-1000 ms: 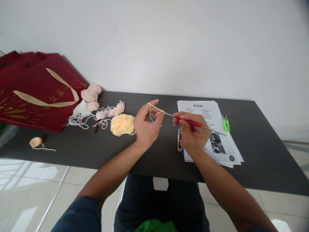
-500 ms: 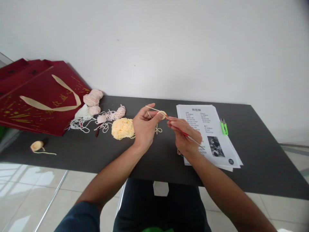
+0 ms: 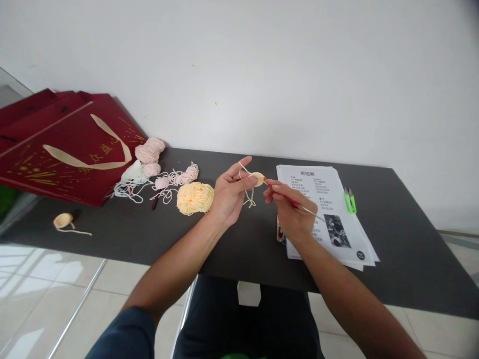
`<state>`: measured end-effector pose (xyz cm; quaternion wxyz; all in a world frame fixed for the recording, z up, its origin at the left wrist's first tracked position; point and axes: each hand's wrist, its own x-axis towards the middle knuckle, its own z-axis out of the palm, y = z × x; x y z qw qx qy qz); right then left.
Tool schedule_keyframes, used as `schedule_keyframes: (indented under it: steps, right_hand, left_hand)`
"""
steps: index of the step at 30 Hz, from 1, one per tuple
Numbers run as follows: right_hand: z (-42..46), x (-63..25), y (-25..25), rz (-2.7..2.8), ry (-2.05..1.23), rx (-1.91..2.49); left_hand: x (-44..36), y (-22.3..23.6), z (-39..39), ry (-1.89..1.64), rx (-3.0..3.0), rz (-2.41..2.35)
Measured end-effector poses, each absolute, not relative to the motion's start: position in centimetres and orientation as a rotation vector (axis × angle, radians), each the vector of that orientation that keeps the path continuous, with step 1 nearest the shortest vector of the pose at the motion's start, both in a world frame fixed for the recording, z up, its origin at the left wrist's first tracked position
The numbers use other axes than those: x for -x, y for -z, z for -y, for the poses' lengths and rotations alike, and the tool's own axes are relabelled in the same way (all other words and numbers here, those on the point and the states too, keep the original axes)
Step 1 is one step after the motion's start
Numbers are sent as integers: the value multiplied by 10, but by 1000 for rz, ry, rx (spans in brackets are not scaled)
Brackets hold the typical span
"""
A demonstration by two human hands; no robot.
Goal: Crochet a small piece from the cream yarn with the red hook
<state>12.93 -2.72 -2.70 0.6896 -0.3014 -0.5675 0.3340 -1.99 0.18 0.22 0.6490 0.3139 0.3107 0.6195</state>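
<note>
Between thumb and fingers, my left hand (image 3: 232, 192) pinches a small cream crochet piece (image 3: 258, 179). Its index finger is raised, with a strand of yarn looped over it. My right hand (image 3: 294, 207) is closed around a red crochet hook (image 3: 287, 197), whose tip meets the right edge of the piece. The hook's pale end sticks out behind the hand, over the papers. A loose yarn tail dangles under the piece. Just left of my left hand lies a ball of pale yellow yarn (image 3: 194, 198).
Printed sheets (image 3: 318, 179) lie at the right, with green thread snips (image 3: 350, 201) on their edge. Pink yarn (image 3: 149, 149) and white yarn (image 3: 132, 172) sit beside dark red gift bags (image 3: 75, 144). A small cream crocheted cup (image 3: 63, 220) rests at the table's left.
My left index finger has lifted, and the yarn strand no longer stretches straight to the hook. Both hands appear slightly farther right, while the whole view has shifted a little.
</note>
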Motion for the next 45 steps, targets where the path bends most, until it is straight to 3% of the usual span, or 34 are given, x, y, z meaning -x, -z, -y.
schedule_keyframes:
  steps: [6,17,26,39,45]
  right_hand:
    - [14,-142,13,1103,-999,608]
    - [27,-146,9,1393,-549,765]
    - [23,-145,5,1091,-927,672]
    - [28,-148,-5,1057,-1054,642]
    - [24,-145,-5,858,-1288,608]
  left_hand:
    - [20,-4,-2,-1346,-825,-775]
    - [15,2,4,-1491,-1151,-1073]
    - [17,10,0,-1519,-1144,-774]
    - [26,3,-4,-1258,-929,-500]
    - [23,1,-3,-1319,-943,-556]
